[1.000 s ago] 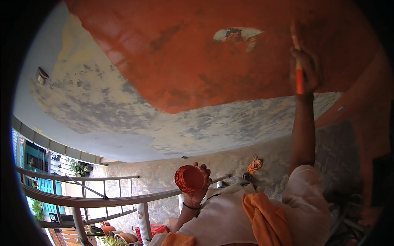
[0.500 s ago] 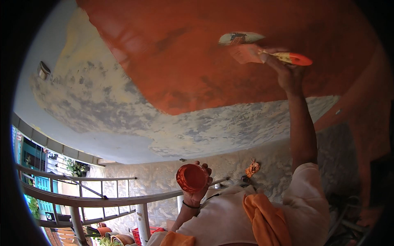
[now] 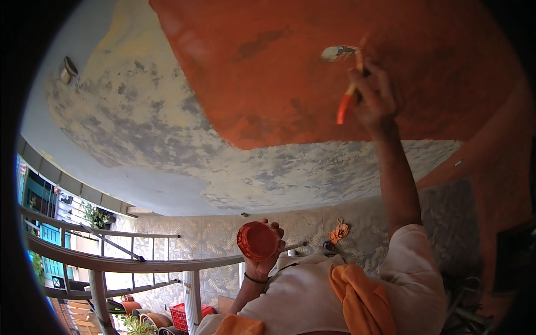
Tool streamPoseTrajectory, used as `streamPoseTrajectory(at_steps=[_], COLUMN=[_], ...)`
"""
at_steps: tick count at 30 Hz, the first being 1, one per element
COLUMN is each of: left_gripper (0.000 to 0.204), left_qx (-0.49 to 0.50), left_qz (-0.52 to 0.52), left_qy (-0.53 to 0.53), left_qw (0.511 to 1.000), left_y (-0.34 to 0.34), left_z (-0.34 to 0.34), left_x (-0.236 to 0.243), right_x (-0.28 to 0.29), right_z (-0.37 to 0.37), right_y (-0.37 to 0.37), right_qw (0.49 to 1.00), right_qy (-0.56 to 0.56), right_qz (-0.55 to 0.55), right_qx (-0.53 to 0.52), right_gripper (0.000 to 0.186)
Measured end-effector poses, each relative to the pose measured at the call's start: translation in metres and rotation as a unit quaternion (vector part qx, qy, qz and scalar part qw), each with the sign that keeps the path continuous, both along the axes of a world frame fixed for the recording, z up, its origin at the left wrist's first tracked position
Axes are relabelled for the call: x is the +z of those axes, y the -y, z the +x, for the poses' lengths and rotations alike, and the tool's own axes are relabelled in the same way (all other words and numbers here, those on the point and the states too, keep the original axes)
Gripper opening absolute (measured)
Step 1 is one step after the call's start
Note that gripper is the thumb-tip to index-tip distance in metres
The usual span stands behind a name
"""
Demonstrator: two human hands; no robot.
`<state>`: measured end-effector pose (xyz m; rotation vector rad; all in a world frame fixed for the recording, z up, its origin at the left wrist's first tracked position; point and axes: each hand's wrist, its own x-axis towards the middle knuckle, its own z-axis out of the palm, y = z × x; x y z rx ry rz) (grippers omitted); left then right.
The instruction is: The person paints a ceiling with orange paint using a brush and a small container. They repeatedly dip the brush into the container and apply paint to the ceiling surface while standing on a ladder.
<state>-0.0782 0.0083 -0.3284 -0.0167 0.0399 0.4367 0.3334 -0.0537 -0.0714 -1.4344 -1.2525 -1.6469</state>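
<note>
My right hand (image 3: 379,103) grips a paintbrush (image 3: 349,99) with a red and yellow handle. Its handle points down and its bristle end rests at the orange-painted surface (image 3: 251,89), beside a small pale unpainted patch (image 3: 336,53). The bristles are partly hidden and blurred. Low in the middle, my left hand (image 3: 268,265) is wrapped round a small open tub (image 3: 258,241) with orange-red paint inside. Its rim and sides are smeared with the same colour.
Mottled yellow-grey surface (image 3: 151,123) borders the orange area. A small fixture (image 3: 67,70) sticks out at upper left. Metal ladders (image 3: 156,266) stand at lower left, near a red crate (image 3: 180,316) and flowerpots (image 3: 156,319). An orange rag (image 3: 339,230) lies on the patterned floor.
My right hand has turned the brush from lying sideways to handle-down and shifted slightly left. The pale patch looks smaller. The tub stays in my left hand.
</note>
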Motion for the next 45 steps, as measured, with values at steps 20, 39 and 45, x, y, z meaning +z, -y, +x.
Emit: streamPoseTrajectory(at_steps=[20,39,45], left_gripper=[0.068,0.06,0.058], left_qx=[0.012,0.092,0.122], left_qz=[-0.034,-0.083,-0.081], left_qy=[0.039,0.07,0.061], left_qw=[0.999,0.99,0.987], left_y=[-0.005,-0.008,-0.009], left_z=[-0.016,-0.04,-0.043], left_x=[-0.008,-0.024,-0.027], right_x=[0.066,0.064,0.05], right_z=[-0.024,-0.101,-0.13], right_y=[0.004,-0.104,-0.125], right_qw=[0.998,0.897,0.973], right_qy=[0.058,-0.17,0.127], right_qz=[-0.019,-0.187,-0.16], right_qx=[0.018,0.362,0.108], right_gripper=[0.013,0.009,0.014])
